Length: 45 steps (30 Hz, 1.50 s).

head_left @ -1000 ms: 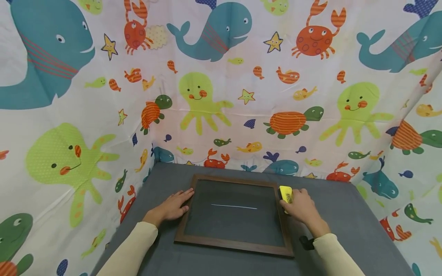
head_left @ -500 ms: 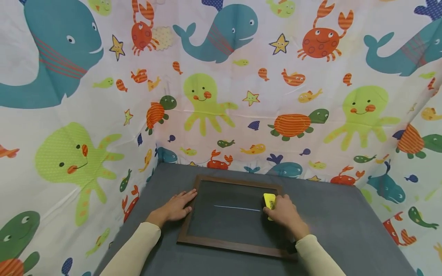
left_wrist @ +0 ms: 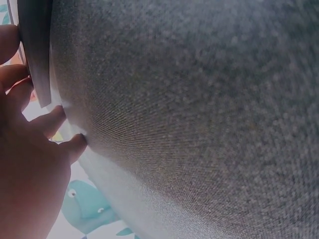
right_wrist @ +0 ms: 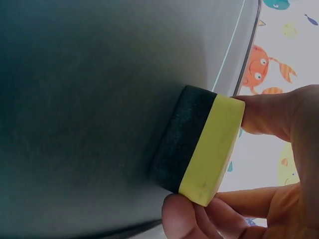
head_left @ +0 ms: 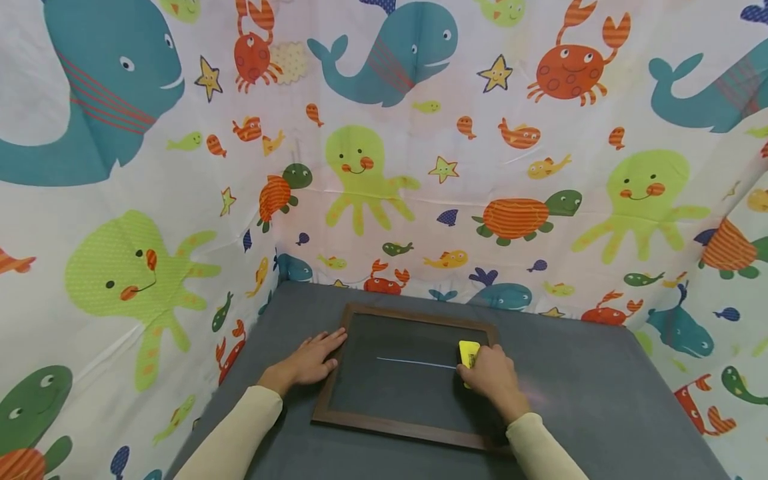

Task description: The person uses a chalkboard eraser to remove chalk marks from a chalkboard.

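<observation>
A chalkboard [head_left: 408,400] in a brown wooden frame lies on the grey table, with one thin white chalk line [head_left: 414,363] across it. My right hand [head_left: 493,379] grips a yellow and black board eraser [right_wrist: 212,149] between thumb and fingers. In the right wrist view its black felt side faces the board and appears to touch it; the eraser sits at the line's right end. My left hand [head_left: 306,362] rests at the frame's left edge, fingers extended. In the left wrist view some fingertips of the left hand [left_wrist: 35,164] touch the frame and others the grey cloth.
Grey cloth covers the table [head_left: 588,387]. A white curtain [head_left: 408,147] printed with sea animals rises behind it and along both sides.
My right hand has brought the eraser from the frame's right edge leftward onto the board, to the end of the chalk line. The left hand stays at the frame.
</observation>
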Motion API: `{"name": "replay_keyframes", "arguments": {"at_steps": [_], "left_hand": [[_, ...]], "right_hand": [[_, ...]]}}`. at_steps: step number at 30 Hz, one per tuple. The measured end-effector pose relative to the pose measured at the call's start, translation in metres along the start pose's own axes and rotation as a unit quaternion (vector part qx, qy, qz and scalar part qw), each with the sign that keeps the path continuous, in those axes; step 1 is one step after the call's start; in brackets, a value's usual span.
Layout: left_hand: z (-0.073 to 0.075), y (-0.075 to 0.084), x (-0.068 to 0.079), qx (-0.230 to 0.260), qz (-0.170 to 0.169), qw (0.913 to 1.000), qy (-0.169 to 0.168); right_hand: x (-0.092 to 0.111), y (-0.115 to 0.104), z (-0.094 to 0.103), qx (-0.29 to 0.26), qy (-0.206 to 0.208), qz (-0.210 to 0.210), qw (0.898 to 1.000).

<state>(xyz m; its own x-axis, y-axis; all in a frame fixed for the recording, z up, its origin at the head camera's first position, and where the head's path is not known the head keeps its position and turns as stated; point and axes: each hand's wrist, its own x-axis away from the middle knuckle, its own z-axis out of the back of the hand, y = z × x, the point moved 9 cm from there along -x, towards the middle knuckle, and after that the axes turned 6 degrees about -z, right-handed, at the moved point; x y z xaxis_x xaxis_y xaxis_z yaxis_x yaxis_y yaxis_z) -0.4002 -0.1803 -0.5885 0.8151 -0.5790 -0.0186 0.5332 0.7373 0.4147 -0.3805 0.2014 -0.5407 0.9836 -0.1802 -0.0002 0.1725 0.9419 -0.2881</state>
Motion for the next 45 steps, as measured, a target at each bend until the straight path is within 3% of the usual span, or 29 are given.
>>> {"name": "replay_keyframes", "arguments": {"at_steps": [11, 45], "left_hand": [[0.001, 0.001, 0.001, -0.007, -0.005, 0.9999, -0.006], [-0.002, 0.002, -0.001, -0.011, 0.003, 0.9998, -0.014]], "right_hand": [[0.003, -0.023, -0.001, 0.001, 0.015, 0.01, 1.0], [0.017, -0.18, -0.046, -0.028, -0.016, 0.049, 0.998]]}}
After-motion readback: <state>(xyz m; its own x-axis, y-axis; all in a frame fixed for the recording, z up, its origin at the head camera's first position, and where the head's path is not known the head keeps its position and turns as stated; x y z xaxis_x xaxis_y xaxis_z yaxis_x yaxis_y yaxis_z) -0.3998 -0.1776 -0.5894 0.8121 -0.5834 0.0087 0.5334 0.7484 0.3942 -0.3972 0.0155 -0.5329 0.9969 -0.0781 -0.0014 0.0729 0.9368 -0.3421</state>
